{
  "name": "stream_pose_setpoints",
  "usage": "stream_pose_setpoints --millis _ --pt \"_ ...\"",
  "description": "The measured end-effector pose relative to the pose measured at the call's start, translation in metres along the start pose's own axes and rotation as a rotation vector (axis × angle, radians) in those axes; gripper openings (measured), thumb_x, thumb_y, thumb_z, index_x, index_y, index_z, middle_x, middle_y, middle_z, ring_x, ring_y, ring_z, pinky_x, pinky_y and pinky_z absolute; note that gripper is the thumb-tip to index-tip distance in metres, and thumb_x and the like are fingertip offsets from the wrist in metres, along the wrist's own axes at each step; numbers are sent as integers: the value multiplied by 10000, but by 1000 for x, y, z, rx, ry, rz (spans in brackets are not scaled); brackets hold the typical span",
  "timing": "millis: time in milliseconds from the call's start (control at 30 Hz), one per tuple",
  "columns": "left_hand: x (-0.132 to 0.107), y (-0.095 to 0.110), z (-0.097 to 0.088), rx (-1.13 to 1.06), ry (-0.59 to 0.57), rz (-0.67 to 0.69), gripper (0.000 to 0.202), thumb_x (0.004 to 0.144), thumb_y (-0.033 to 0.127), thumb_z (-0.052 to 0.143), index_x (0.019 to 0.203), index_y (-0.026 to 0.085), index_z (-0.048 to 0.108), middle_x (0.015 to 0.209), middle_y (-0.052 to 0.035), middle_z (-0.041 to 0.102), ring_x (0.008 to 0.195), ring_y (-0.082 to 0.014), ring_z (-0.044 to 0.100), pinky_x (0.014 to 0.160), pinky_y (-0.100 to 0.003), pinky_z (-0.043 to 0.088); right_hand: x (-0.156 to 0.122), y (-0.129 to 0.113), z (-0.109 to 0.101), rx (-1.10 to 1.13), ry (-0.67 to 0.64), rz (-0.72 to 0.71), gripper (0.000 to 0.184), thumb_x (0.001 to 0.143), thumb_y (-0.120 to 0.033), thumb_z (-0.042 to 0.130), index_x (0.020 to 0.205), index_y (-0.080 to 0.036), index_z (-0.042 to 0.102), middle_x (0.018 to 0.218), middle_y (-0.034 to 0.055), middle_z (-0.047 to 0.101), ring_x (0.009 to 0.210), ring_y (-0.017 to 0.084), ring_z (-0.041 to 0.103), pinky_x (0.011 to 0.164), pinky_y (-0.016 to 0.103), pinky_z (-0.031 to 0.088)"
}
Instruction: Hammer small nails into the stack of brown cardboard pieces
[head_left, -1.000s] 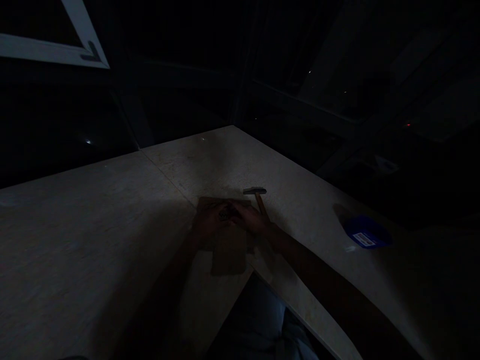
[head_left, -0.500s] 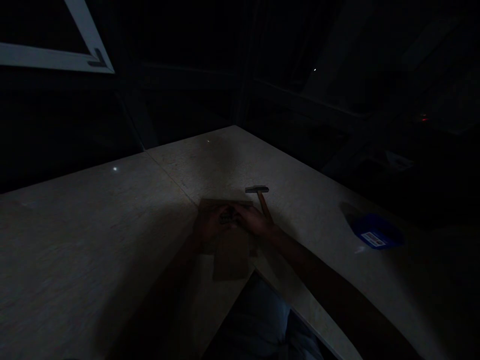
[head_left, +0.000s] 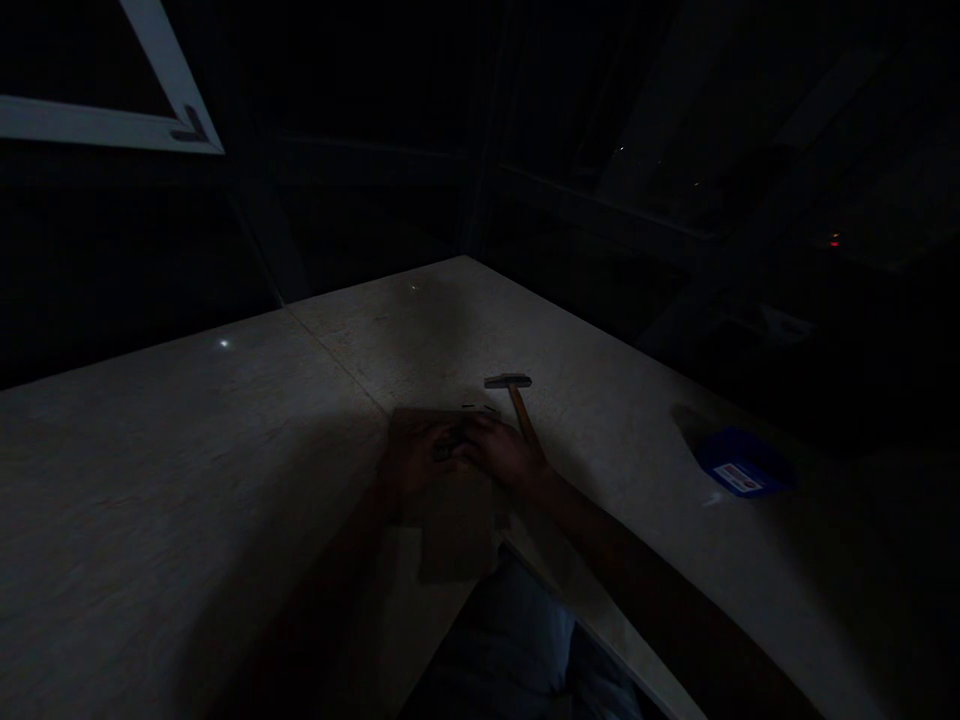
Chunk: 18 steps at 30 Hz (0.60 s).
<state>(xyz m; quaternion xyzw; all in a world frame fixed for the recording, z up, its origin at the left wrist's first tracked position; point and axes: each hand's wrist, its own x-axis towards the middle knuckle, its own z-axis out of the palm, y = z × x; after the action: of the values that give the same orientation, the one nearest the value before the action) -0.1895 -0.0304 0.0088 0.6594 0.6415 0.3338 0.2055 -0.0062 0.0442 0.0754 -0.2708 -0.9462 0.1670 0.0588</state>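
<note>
Both hands meet at the middle of the table over a small dark, bumpy object [head_left: 448,441] whose kind the dim light hides. My left hand [head_left: 411,462] is closed on its left side. From the right, my right hand [head_left: 499,450] curls its fingers over the object's top. Beneath the hands lies a flat brown board [head_left: 409,415], and a brown rectangular piece [head_left: 456,545] extends from it toward me. A hammer [head_left: 517,400] with a wooden handle rests just beyond my right hand, its head pointing away from me.
A blue plastic container [head_left: 746,462] with a white label stands on the right of the pale tabletop [head_left: 150,480]. The table's far corner meets dark window frames. A white frame [head_left: 112,125] with a dark bracket shows at upper left. My legs are below the near edge.
The view has shifted slightly. My right fingers have moved further over the dark object, covering more of it. Small dark, thin marks now show at the board's far edge.
</note>
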Motion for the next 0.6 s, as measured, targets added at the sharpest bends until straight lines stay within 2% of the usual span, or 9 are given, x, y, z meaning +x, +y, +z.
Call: stream_pose_setpoints --millis 133,300,467,600 --pt "-1 2 -1 25 -3 -3 682 726 541 790 1320 259 610 1281 -95 684 1190 -310 628 1059 -479 470 7 2 8 20 -33 -38 269 934 -105 596 1139 -194 746 1230 118 709 1124 242 675 966 355 522" --pt "-2 5 -3 66 9 4 668 730 542 788 1314 271 613 1301 -84 675 1230 -316 597 1086 -478 445 9 4 4 61 -51 -109 360 887 -18 591 1128 -218 769 1251 82 720 1167 237 664 1017 352 498" --pt "-1 8 -4 88 -1 -6 686 729 573 778 1313 252 617 1282 -91 684 1201 -322 609 1070 -470 455 0 7 -7 92 -49 -155 429 889 -20 588 1193 -278 744 1317 49 694 1212 222 643 1036 358 491" --pt "-1 6 -3 66 0 18 694 727 555 788 1337 285 598 1309 -71 674 1236 -315 588 1090 -473 436 -4 6 -9 139 -33 -159 411 895 -42 600 1190 -289 744 1304 36 702 1225 212 634 1035 350 492"
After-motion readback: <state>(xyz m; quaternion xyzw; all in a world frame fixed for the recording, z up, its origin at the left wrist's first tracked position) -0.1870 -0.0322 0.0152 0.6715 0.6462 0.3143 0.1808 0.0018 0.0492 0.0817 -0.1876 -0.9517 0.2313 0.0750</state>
